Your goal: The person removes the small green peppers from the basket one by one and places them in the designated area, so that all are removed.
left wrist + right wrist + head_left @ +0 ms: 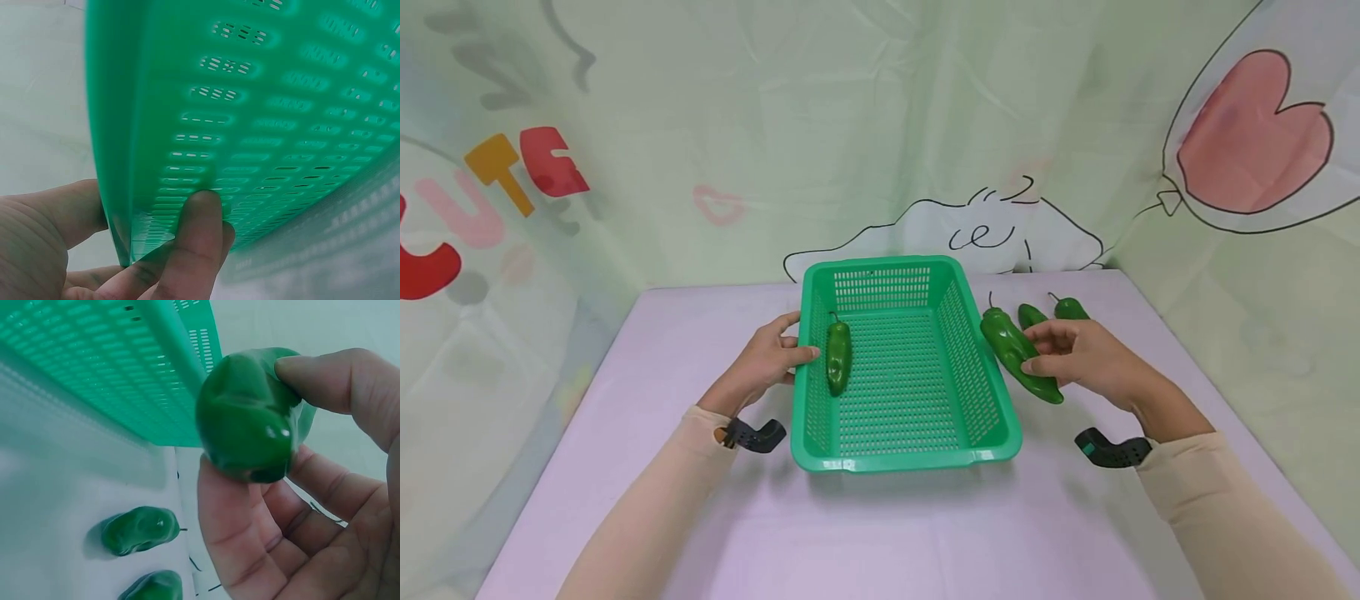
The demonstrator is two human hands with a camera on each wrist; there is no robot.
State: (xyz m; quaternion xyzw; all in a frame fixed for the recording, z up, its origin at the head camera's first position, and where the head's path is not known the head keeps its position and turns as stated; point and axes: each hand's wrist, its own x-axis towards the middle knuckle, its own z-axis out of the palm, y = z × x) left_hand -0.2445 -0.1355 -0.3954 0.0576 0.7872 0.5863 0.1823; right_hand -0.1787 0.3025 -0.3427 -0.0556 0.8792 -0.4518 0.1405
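Observation:
My left hand (769, 357) grips the left rim of a green plastic basket (917, 460), thumb over the rim; in the left wrist view its fingers press the outside of the perforated wall (250, 125). One green pepper (838, 358) lies inside along the basket's left side. My right hand (1086, 360) pinches another green pepper (1011, 346) between thumb and fingers, by the basket's right rim. In the right wrist view that held pepper (250, 415) is seen end-on, raised off the table.
Two more green peppers, one (1032, 316) partly behind the held one and one (1070, 308) beyond my right hand, lie on the light purple table (880, 542) right of the basket. A printed curtain (880, 125) hangs behind and at both sides.

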